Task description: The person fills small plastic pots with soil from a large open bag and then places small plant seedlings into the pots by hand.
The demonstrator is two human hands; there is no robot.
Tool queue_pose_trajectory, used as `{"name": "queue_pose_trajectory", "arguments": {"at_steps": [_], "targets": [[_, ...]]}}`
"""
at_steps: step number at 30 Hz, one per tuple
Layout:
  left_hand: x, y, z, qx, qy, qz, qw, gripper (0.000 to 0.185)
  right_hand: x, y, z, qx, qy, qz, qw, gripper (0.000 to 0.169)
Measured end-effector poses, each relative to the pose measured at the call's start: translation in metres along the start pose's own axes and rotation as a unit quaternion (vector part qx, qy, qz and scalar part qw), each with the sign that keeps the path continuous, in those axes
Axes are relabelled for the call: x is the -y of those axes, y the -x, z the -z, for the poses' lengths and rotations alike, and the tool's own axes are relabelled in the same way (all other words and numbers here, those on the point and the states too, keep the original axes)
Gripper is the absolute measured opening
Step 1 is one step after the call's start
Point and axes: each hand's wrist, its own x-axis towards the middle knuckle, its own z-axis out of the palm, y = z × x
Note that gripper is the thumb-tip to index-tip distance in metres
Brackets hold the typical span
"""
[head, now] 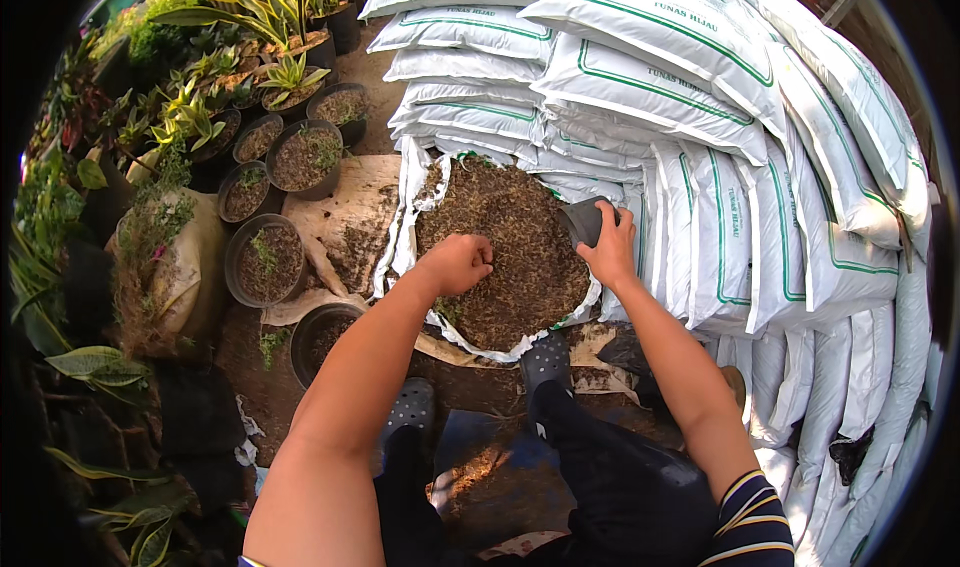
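Observation:
My right hand (609, 246) grips a small black plastic plant pot (582, 220) by its side. The pot is tilted over the right rim of an open white sack (406, 226) of brown, fibrous potting mix (517, 267). Above the left part of that mix is my left hand (459, 264), its fingers curled in. Nothing shows in the left hand, though the inside of its fist is hidden. Around the mix, the sack's edge is rolled down.
White filled sacks (660, 102) with green borders are stacked behind and to the right. On the left stand several black pots (264, 259) with soil and small plants, near variegated snake plants (274, 12). My clog (546, 361) is close to the sack's front edge.

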Motion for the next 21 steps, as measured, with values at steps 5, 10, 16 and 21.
{"name": "queue_pose_trajectory", "arguments": {"at_steps": [5, 10, 16, 21], "targets": [[-0.001, -0.003, -0.016, 0.002, -0.015, -0.047, 0.999, 0.029, 0.027, 0.014, -0.017, 0.028, -0.044, -0.071, 0.996, 0.092], [-0.022, -0.013, -0.017, -0.030, -0.005, -0.057, 0.998, 0.025, 0.027, 0.007, 0.005, 0.016, -0.094, -0.029, 0.995, 0.084], [-0.021, -0.010, -0.019, -0.077, -0.050, -0.033, 0.995, 0.017, 0.037, 0.004, 0.041, -0.067, -0.112, 0.111, 0.985, 0.081], [-0.027, -0.009, -0.019, -0.061, -0.069, -0.030, 0.995, 0.014, 0.012, -0.010, 0.017, -0.095, -0.048, 0.035, 0.994, 0.084]]}}
